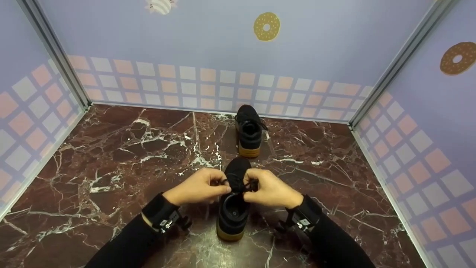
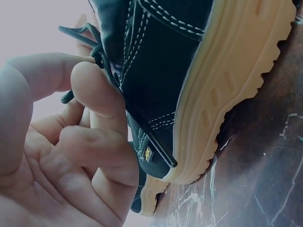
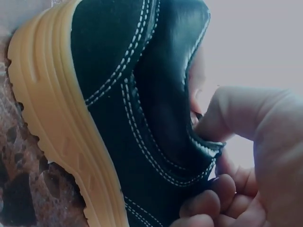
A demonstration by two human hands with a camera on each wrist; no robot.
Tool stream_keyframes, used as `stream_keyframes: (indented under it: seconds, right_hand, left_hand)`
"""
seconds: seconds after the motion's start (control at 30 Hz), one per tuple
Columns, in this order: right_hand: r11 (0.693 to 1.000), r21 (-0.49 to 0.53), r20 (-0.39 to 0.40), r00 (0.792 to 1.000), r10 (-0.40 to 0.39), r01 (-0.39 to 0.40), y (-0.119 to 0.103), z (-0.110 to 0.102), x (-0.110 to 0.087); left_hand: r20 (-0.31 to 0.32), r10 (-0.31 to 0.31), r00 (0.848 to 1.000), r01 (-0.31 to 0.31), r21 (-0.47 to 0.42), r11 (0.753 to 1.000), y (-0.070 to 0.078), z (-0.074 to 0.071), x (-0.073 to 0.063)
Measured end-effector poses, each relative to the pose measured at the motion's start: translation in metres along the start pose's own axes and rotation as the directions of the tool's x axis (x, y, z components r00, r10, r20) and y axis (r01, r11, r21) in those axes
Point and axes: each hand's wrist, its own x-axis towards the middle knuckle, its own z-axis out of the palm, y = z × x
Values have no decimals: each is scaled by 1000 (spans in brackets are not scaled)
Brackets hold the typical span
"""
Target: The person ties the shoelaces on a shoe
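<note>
A black shoe (image 1: 230, 225) with white stitching and a tan sole stands on the floor, toe pointing away from me. Over its laced front, my left hand (image 1: 200, 187) pinches the shoelace (image 2: 149, 137) between thumb and forefinger. One lace end hangs down the shoe's side in the left wrist view. On the opposite side, my right hand (image 1: 270, 189) has curled fingers at the lace by the tongue. In the right wrist view its thumb (image 3: 232, 111) is at the top of the tongue, and the fingertips hide most of the lace there.
A second black shoe (image 1: 249, 139) stands just beyond the first, toe close to the back wall (image 1: 208, 48). The floor (image 1: 122, 178) is dark red marble with white veins. Side walls (image 1: 427, 141) with pink and white squares enclose it left and right.
</note>
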Motion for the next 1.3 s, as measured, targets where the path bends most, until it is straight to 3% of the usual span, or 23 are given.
stream_keyframes:
  seconds: [0.13,0.27,0.4,0.6,0.7,0.9,1.13,1.3]
  right_hand:
    - [999,45,22,1000,-20,19,3,-5,1]
    - [986,164,86,996,-34,19,13,-18,0]
    - [960,278,125,992,-9,-26,25,-29,0]
    - [927,364,129,990,48,-93,39,-31,2]
    - [938,332,135,989,56,-99,40,-33,2]
    - [989,141,161,987,18,-41,30,-46,-5]
    - [976,190,106,986,-129,107,14,-50,-10]
    - [990,93,68,991,-115,108,13,-51,-11]
  left_hand:
    - [-3,1,1000,-1,8,1000,0,0,0]
    - [-7,1,1000,-1,16,1000,0,0,1]
    - [-8,11,1000,-11,21,1000,0,0,2]
    - [-9,38,999,-38,42,998,1,0,2]
    - [-4,38,999,-38,38,999,1,0,1]
    - [1,38,999,-38,43,998,3,1,1]
    - [19,-2,1000,2,11,1000,8,6,-2]
    - [19,-3,1000,2,41,999,9,7,-3]
